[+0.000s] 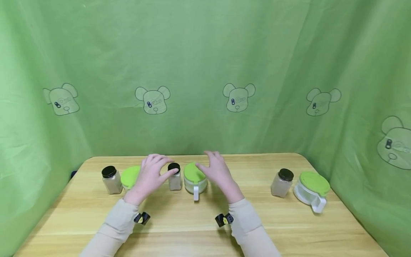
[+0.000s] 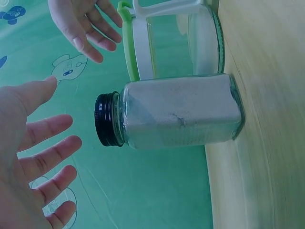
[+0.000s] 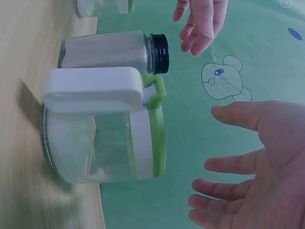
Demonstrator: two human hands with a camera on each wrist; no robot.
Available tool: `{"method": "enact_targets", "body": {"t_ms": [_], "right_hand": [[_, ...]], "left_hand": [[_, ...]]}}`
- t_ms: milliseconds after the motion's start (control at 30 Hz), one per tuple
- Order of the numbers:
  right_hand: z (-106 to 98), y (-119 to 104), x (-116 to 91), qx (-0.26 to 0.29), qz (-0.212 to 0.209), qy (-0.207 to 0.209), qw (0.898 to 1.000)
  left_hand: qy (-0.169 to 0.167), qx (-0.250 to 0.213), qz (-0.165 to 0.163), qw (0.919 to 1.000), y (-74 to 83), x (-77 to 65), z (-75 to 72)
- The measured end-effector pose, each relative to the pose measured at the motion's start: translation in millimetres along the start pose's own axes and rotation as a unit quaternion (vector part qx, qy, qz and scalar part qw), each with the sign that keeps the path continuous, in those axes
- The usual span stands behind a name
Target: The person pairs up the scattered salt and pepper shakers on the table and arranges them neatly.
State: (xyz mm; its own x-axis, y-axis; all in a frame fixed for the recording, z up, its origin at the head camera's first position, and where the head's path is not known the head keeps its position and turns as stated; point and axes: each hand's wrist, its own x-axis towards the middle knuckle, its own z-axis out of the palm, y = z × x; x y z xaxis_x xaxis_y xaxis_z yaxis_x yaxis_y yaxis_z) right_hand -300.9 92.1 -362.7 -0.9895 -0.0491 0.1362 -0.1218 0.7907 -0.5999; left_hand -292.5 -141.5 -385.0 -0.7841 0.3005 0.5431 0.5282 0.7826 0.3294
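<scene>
Left hand [image 1: 152,175]: I see fingers spread, holding nothing, thumb nearest the middle jar [image 1: 174,182].
Right hand [image 1: 219,172]: also spread and holding nothing, its thumb in front of the lid of the middle pot [image 1: 192,175].
Middle pair: both upright, just beside each other, lower centre of my head frame; the pot's handle points toward the bottom edge.
Lower left: a left jar [image 1: 113,182] stands near a left pot [image 1: 130,177].
Lower right: a right jar [image 1: 282,185] stands beside a right pot [image 1: 314,183].
Surroundings: a wooden table [image 1: 179,235], with a green curtain [image 1: 199,53] behind, printed with bear heads.
In the way: the left hand and wrist cover much of the left pot; in my left wrist view the middle jar blocks part of the middle pot.
Hard to read: a dark object [image 1: 73,174] at the table's left edge; I can't identify it.
</scene>
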Motion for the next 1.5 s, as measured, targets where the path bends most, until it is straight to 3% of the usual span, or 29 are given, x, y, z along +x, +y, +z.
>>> {"method": "enact_targets", "body": {"t_ms": [400,600,800,1233,1333,1500], "right_hand": [[-9,11,0,0.01,-0.022,0.022,0.999],[-13,22,-7,0.002,-0.058,0.059,0.997],[-24,43,-21,-0.021,-0.103,0.1,0.989],[-63,93,-56,-0.059,-0.158,0.167,0.971],[-71,101,-60,-0.069,-0.176,0.194,0.963],[-87,114,-68,-0.092,-0.176,0.218,0.956]], "left_hand": [[0.009,-0.008,0.02,0.9997,6.8,-0.5,4.9],[0.025,-0.003,0.031,0.9992,11.7,-1.0,3.4],[0.035,0.005,0.067,0.9971,19.4,-0.3,10.6],[0.003,-0.01,0.106,0.9943,58.6,14.9,30.3],[-0.002,-0.011,0.111,0.9937,68.7,18.8,33.8],[-0.007,-0.011,0.114,0.9934,83.3,24.4,37.7]]}}
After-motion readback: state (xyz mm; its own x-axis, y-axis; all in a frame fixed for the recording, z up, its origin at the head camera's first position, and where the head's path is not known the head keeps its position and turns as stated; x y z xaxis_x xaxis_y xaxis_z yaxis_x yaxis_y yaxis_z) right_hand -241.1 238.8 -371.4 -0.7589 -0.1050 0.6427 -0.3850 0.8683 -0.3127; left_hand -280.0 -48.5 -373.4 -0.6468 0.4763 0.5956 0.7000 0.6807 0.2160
